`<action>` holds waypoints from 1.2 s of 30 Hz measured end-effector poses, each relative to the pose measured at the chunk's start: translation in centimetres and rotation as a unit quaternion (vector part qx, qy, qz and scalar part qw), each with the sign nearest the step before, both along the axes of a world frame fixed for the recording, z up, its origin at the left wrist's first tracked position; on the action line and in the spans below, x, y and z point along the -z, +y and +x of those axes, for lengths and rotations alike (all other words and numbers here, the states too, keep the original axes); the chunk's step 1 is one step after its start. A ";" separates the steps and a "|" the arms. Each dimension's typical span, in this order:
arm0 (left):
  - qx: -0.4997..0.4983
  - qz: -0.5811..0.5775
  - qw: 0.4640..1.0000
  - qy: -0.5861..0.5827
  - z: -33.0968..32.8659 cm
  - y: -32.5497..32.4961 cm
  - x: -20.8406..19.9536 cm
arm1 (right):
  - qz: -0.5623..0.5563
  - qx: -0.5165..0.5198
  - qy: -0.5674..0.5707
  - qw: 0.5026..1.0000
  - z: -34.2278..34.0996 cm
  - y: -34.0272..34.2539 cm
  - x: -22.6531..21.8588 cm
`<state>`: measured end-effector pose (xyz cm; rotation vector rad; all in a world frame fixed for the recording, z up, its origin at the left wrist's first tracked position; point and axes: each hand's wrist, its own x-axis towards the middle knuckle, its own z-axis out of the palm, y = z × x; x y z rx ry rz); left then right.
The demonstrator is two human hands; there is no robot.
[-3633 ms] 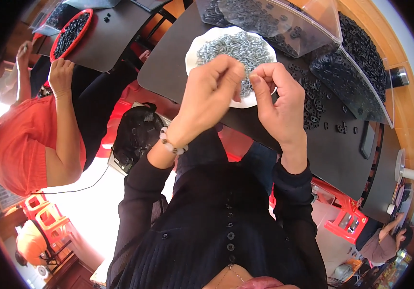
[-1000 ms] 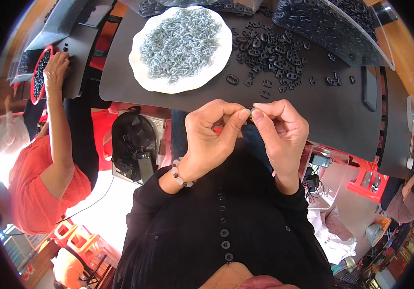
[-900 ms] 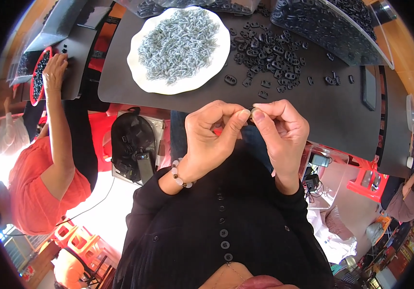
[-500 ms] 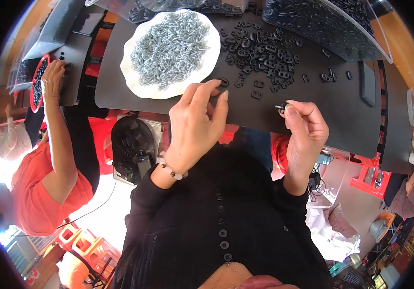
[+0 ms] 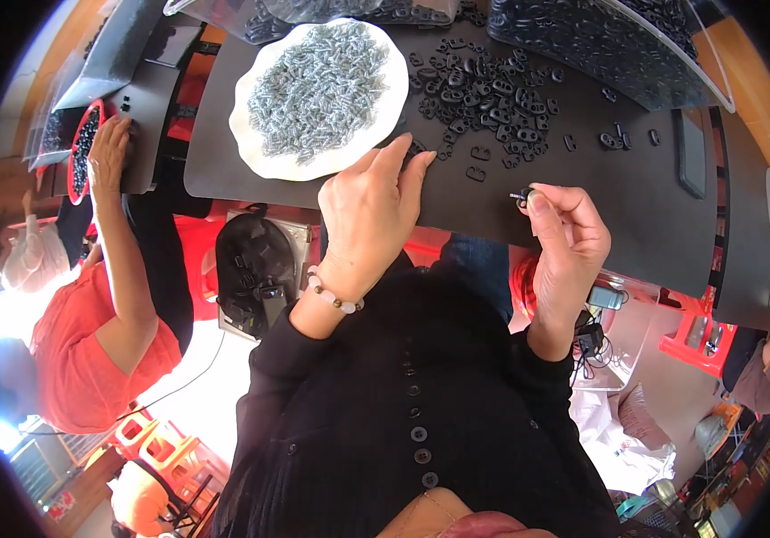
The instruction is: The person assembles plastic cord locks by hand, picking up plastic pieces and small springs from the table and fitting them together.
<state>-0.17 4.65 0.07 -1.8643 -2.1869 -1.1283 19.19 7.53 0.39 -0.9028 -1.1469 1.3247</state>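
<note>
My left hand (image 5: pixel 369 211) reaches forward over the black table (image 5: pixel 618 224), its fingertips touching a small black plastic ring beside the white plate (image 5: pixel 250 152) heaped with grey screws (image 5: pixel 317 81). My right hand (image 5: pixel 567 242) is pinched on a small black part with a screw (image 5: pixel 521 195), held just above the table. A loose pile of black plastic rings (image 5: pixel 492 90) lies beyond both hands. I wear a black buttoned top and a bead bracelet (image 5: pixel 335 294) on the left wrist.
A clear bag of black parts (image 5: pixel 600 36) lies at the table's far right. To the left a person in an orange top (image 5: pixel 89 350) has a hand by a red bowl of black pieces (image 5: pixel 82 148). A black bag (image 5: pixel 255 278) sits below the table edge.
My hands were joined together near my chest a second ago; they have separated. The left has gone forward to the rings by the plate, the right stays out to the side with the part.
</note>
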 end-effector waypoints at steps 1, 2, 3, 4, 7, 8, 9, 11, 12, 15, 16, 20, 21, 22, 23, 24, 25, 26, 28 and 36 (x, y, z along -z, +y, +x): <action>0.000 0.000 1.000 0.001 0.0 -0.1 0.0 | 0.001 -0.001 -0.002 1.000 0.0 0.0 0.0; 0.012 -0.013 1.000 -0.014 0.1 -0.2 -0.1 | 0.003 0.000 -0.005 1.000 0.0 0.0 0.0; 0.023 -0.027 0.999 -0.029 0.1 -0.4 -0.1 | 0.002 0.001 -0.004 1.000 0.0 0.0 0.0; 0.025 -0.028 0.999 -0.028 0.0 -0.5 -0.1 | 0.000 0.000 0.000 1.000 -0.1 0.0 -0.1; 0.062 -0.004 0.998 -0.027 -0.2 -1.1 0.1 | -0.002 0.000 0.001 1.000 -0.5 -0.1 -0.1; 0.065 -0.006 0.998 -0.018 -0.2 -1.2 0.0 | 0.000 0.001 0.001 1.000 -0.5 -0.1 -0.1; 0.068 -0.008 0.998 -0.009 -0.2 -1.3 0.0 | -0.001 0.001 0.001 1.000 -0.5 -0.1 -0.1; 0.061 -0.002 0.998 -0.013 0.1 -1.4 0.1 | 0.000 0.002 -0.012 1.000 -0.4 -0.1 -0.1; 0.054 0.005 0.998 -0.017 0.1 -1.4 0.1 | 0.000 0.002 -0.012 1.000 -0.4 0.0 -0.1; 0.042 0.002 0.998 -0.041 0.2 -1.4 -0.1 | 0.000 -0.004 -0.001 1.000 -0.5 0.0 0.0; 0.041 0.001 0.998 -0.042 0.2 -1.4 -0.1 | 0.000 -0.002 -0.005 1.000 -0.5 0.0 0.0; 0.067 0.000 0.997 -0.025 -0.1 -1.4 -0.1 | 0.005 0.001 -0.009 1.000 -0.6 0.0 -0.1; 0.078 -0.009 0.997 -0.020 -0.2 -1.4 -0.2 | 0.004 0.001 -0.009 1.000 -0.7 0.0 -0.1; 0.079 -0.009 0.997 -0.020 -0.2 -1.5 -0.1 | 0.002 0.003 -0.010 1.000 -0.7 0.0 -0.1; 0.090 -0.011 0.995 -0.029 -0.3 -1.5 -0.1 | 0.000 0.004 -0.010 1.000 -0.7 0.0 -0.1; 0.102 -0.014 0.994 -0.037 -0.4 -1.5 -0.1 | 0.000 0.004 -0.010 1.000 -0.7 0.0 -0.1; 0.102 -0.014 0.994 -0.037 -0.5 -1.5 0.0 | 0.002 0.005 -0.014 1.000 -0.6 0.0 -0.1; 0.110 -0.011 0.993 -0.046 -0.6 -1.5 0.1 | 0.004 0.007 -0.019 1.000 -0.6 0.0 -0.1; 0.119 -0.009 0.991 -0.054 -0.8 -1.5 0.2 | 0.004 0.008 -0.022 1.000 -0.7 0.0 -0.1; 0.075 -0.009 0.994 -0.075 -0.5 -1.8 0.2 | 0.000 0.007 -0.023 1.000 -0.6 0.0 -0.2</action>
